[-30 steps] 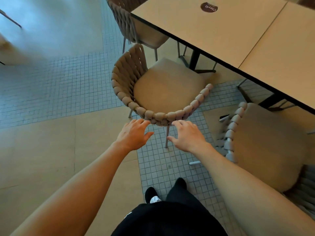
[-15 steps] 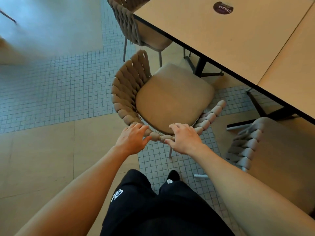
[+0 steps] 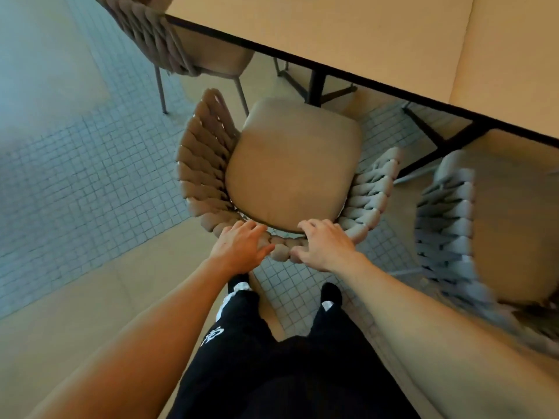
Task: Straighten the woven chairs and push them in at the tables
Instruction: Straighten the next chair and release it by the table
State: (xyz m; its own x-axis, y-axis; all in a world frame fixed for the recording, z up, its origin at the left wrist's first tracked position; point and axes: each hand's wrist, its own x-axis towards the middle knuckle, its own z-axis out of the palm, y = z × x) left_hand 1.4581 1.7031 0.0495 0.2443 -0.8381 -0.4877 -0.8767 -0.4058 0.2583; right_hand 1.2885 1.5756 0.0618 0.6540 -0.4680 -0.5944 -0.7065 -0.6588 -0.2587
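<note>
A woven chair with a tan seat cushion and a curved braided back stands right in front of me, its front edge just short of the beige table. My left hand and my right hand both grip the top rim of the chair's back, side by side, with fingers curled over the braid. The chair is turned slightly, its seat pointing up and to the right toward the table edge.
A second woven chair stands close on the right, partly under the table. A third chair sits at the table's far left end. Black table legs stand beyond the seat. My legs and shoes are on the tiled floor.
Both hands went from hovering open behind the chair back to gripping its rim. I have stepped closer, and the chair now sits nearer the table edge.
</note>
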